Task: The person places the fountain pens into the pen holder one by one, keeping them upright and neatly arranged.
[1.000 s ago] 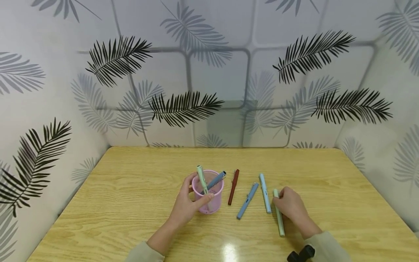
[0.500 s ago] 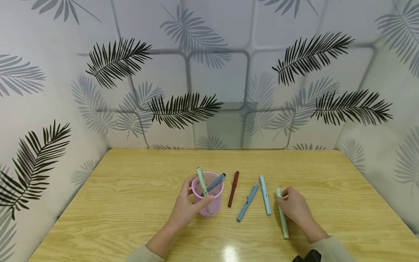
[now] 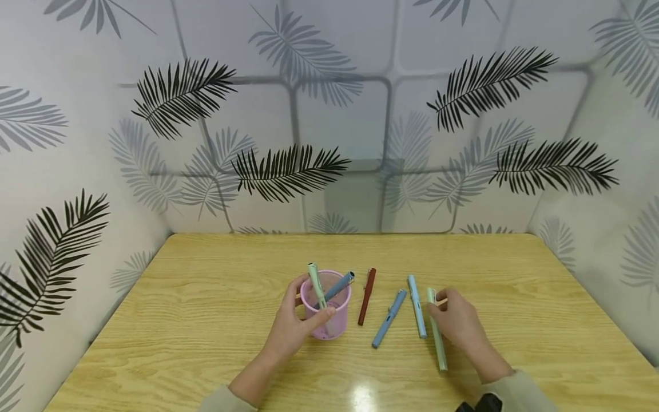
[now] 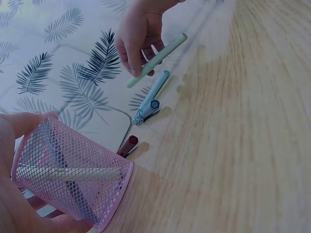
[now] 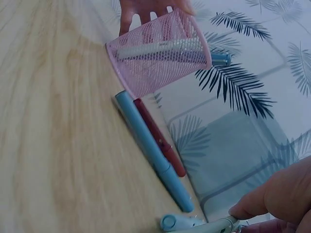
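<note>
My left hand grips a pink mesh pen holder standing on the table, fingers round the far side and thumb at its front rim. Inside lean a light green pen and a blue pen. My right hand pinches another light green pen near its clip end, between thumb and fingers. In the left wrist view, this pen shows raised above the tabletop. Left of the right hand lie a light blue pen, a darker blue pen and a dark red pen.
The light wooden table ends at a wall covering with leaf patterns at the back. Covered side walls flank the table. A glare spot shows near the front edge, and a black device sits by the right sleeve.
My right hand and the green pen shifted slightly right, then back left, and the pen now looks raised. My left hand and the pen holder stay in place.
</note>
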Action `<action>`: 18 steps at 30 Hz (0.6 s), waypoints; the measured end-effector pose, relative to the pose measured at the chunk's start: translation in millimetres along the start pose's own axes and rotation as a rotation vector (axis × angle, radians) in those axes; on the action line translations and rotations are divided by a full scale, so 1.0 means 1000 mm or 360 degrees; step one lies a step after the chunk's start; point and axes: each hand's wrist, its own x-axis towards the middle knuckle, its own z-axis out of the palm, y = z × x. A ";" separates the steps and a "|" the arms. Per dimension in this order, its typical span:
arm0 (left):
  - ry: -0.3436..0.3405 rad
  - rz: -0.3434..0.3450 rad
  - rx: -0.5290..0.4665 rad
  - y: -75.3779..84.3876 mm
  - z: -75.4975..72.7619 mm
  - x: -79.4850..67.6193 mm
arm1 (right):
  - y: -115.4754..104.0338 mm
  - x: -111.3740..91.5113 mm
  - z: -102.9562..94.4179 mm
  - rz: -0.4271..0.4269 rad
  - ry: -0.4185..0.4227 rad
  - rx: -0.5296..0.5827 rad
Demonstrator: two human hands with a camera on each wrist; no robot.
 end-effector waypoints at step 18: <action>-0.0002 -0.0006 0.0016 0.001 0.000 0.000 | -0.033 0.007 0.001 -0.0096 0.0075 0.0208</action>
